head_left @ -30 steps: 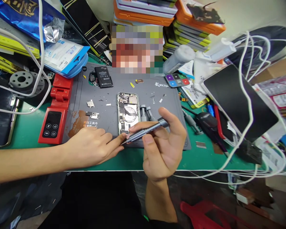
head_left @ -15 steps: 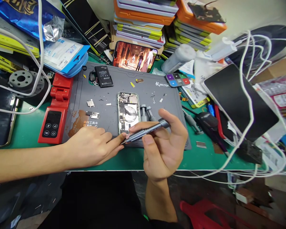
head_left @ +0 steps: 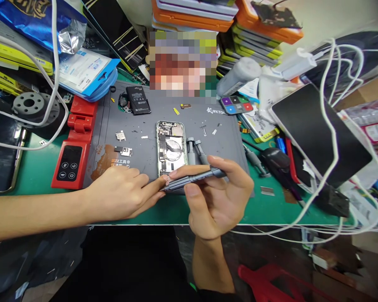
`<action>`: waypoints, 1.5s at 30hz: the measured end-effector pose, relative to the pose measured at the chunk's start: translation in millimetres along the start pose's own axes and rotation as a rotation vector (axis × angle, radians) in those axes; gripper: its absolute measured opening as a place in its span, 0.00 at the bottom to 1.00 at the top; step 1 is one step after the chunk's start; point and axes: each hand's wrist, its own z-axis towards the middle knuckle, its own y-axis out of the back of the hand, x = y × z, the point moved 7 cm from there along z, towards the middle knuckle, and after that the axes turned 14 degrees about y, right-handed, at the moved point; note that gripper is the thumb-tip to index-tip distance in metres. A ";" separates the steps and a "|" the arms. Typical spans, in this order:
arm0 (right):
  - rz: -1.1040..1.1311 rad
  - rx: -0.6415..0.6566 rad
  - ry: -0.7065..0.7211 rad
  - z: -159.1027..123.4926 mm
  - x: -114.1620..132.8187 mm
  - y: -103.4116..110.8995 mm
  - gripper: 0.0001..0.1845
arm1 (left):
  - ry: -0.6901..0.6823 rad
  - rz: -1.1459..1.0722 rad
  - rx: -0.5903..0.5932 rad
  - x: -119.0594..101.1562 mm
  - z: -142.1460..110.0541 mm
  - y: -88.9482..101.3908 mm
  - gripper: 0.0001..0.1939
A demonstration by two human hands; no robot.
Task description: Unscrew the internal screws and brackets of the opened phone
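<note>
An opened phone (head_left: 172, 147) lies on the grey mat, its inner parts exposed and its lower end partly covered by my fingers. My right hand (head_left: 220, 197) is closed around a grey screwdriver (head_left: 192, 179), which slants down to the left. At the screwdriver's tip, just below the phone's lower edge, my left hand (head_left: 126, 193) has its thumb and index finger pinched together. Whatever sits between those left fingers is too small or hidden to make out. Two more grey screwdrivers (head_left: 197, 151) lie to the right of the phone.
A black battery (head_left: 138, 100), small metal parts (head_left: 124, 151) and a yellow strip (head_left: 176, 111) lie on the mat (head_left: 145, 142). A red device (head_left: 69, 163) stands left. Right are a bottle (head_left: 239, 75), a black tablet-like panel (head_left: 321, 130) and white cables (head_left: 329, 167). The back middle is pixelated.
The screwdriver's back end and my right hand have shifted slightly right and down, so it lies a little flatter. My left hand stays almost still. The view has moved slightly.
</note>
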 end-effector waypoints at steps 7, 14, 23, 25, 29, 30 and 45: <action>0.036 0.030 0.012 -3.1 -4.3 -2.5 0.32 | 0.004 -0.020 0.007 0.1 0.8 1.4 0.19; -0.093 -0.089 0.057 3.3 1.6 5.8 0.29 | -0.003 0.003 0.012 -0.4 1.5 0.9 0.24; -0.414 -0.250 0.239 5.5 2.1 15.6 0.30 | -0.137 0.079 -0.064 -11.0 -2.0 4.6 0.20; -0.412 -0.156 0.262 4.7 -1.0 10.9 0.32 | -0.139 0.084 -0.065 -11.0 -1.9 4.0 0.20; -0.414 -0.053 0.257 5.1 -4.4 6.0 0.36 | -0.129 0.080 -0.047 -10.1 -1.7 2.0 0.20; -0.415 -0.036 0.257 5.6 -4.7 5.0 0.36 | -0.128 0.079 -0.043 -10.1 -1.7 1.7 0.20; -0.431 0.089 0.297 5.5 -9.2 -2.7 0.41 | -0.122 0.071 -0.040 -9.9 -2.1 0.1 0.19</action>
